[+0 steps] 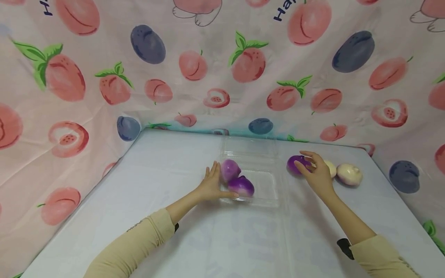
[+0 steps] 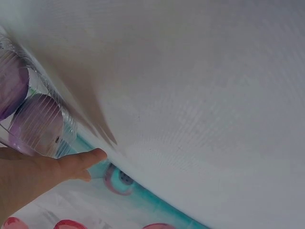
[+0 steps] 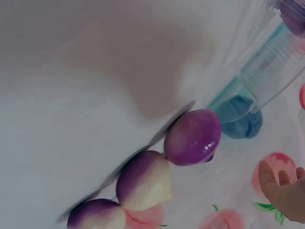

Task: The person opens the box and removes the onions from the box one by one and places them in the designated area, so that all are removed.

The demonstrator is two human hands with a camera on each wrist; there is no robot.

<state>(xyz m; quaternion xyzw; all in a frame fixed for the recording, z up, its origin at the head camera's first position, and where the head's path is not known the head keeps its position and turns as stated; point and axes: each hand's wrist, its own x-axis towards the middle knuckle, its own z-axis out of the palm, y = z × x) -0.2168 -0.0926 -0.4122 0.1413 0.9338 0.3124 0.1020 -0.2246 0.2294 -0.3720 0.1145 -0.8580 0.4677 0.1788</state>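
In the head view, a clear plastic clamshell box [image 1: 265, 184] lies on the table with its lid [image 1: 248, 146] folded back. Two purple onions sit in its left half, a lighter one [image 1: 229, 170] behind a darker one [image 1: 242, 187]. My left hand [image 1: 211, 188] rests against the box's left side and near corner, thumb spread from straight fingers. To the right of the box, my right hand [image 1: 319, 177] hovers over a purple onion [image 1: 293, 165]. The right wrist view shows its fingers [image 3: 267, 179] parted, with a gap to that purple onion [image 3: 193, 137].
Two pale onions stand in a row right of the purple one, the nearer-to-hand one [image 1: 332, 169] partly covered by my right hand, the other [image 1: 349, 175] in full view. A peach-printed cloth [image 1: 215, 77] hangs behind and along the sides of the white table [image 1: 167, 162].
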